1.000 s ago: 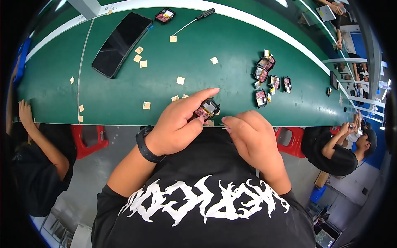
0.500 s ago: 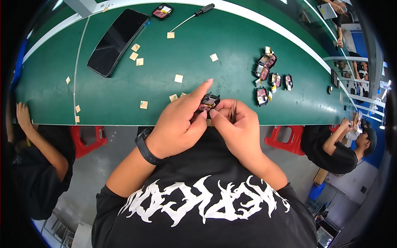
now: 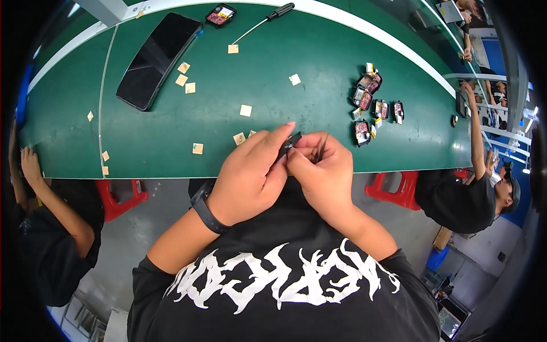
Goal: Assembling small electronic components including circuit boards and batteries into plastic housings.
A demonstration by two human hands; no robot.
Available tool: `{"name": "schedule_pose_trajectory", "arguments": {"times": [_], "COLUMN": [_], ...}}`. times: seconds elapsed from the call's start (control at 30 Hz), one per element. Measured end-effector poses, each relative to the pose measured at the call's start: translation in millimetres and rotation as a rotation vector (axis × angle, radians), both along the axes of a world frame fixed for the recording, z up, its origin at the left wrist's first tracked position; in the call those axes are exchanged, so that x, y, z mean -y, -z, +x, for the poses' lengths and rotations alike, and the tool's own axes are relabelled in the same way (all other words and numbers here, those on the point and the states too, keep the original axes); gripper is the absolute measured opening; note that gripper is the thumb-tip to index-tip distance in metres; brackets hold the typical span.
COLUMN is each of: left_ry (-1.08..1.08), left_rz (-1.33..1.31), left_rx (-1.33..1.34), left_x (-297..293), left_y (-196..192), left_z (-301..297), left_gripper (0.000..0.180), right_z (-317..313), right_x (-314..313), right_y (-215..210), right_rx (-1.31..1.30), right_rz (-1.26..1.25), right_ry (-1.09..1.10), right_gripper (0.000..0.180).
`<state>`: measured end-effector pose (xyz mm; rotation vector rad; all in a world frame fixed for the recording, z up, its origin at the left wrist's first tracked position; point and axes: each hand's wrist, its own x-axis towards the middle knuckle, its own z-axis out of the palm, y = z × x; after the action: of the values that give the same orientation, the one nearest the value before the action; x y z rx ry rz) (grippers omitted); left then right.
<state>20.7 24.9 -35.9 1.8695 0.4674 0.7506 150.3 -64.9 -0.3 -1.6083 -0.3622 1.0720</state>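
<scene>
Now tilting a small black case [image 3: 292, 143] nearly edge-on at the centre of the frame, after holding it open side up half a second ago. Also pressing the right hand [image 3: 327, 176] up to its right end, after keeping clear of it a second ago. Probably means close two-handed work on the case, with its inside no longer open to view. Grasping its left part with the left hand [image 3: 245, 176], forefinger stretched past it. Pinching at its right end with the right thumb and finger, while keeping apparent tweezers [image 3: 321, 149] in the same hand, points upward. Cannot tell exactly which part of the case is pinched.

Lying on the green table [image 3: 319, 51]: a dark phone [image 3: 158, 61] at upper left, a screwdriver [image 3: 266, 20] at upper centre, another opened case [image 3: 221, 15] between; a loose cluster of opened cases [image 3: 362, 98] right of centre. Scattered left of centre, pale squares [image 3: 245, 110], some just beside the left hand and perhaps easily brushed. Raised at far right since half a second ago, a co-worker's arm [image 3: 477, 134], well apart.
</scene>
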Motion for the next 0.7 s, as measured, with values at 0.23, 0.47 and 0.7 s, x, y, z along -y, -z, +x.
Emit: {"name": "schedule_pose_trajectory", "arguments": {"times": [0.23,0.47,0.7], "left_ry": [-0.031,0.015,0.019], "left_rz": [-0.167,-0.513,-0.422], "left_rx": [-0.022,-0.055,0.014], "left_x": [2.2,-0.7,-0.1], "left_y": [2.3,-2.7,3.0], "left_z": [-0.2,-1.0,0.7], "left_gripper": [0.049,0.046,0.045], "right_z": [-2.5,5.1,7.1], "right_x": [-4.6,5.4,2.7], "right_y": [-2.3,4.2,5.6], "right_rx": [0.021,0.048,0.037], "right_rz": [-0.021,0.014,0.019], "right_ry": [-0.001,-0.072,-0.053], "right_gripper": [0.017,0.022,0.018]}}
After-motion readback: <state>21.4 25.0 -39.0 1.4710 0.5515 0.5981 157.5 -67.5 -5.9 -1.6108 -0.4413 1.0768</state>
